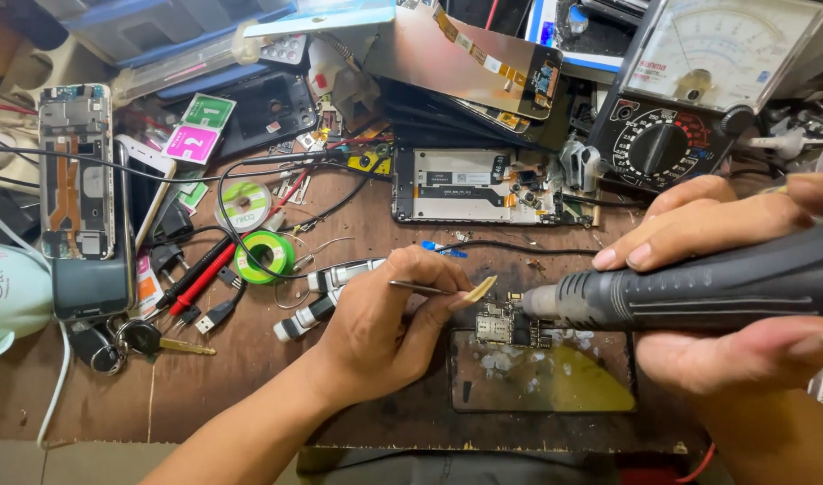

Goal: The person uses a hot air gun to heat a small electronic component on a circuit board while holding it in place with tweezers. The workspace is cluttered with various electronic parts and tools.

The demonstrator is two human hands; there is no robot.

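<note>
My left hand point(389, 328) grips thin metal tweezers point(420, 287) whose tips pinch a small tan flat piece point(481, 289) just above a small circuit board point(499, 325). My right hand point(717, 296) is wrapped around a thick dark hot-air wand point(699, 287), its metal nozzle point(541, 301) aimed left at the board. The board lies at the top left corner of a dark glass work plate point(555, 377) smeared with yellow and white residue.
An opened phone body point(474, 187) lies behind the board, an analog multimeter point(699, 81) at the back right. Solder wire spools point(263, 254), red probes, cables, keys point(151, 341) and other opened phones point(74, 171) crowd the left. Screens are stacked at the back point(465, 58).
</note>
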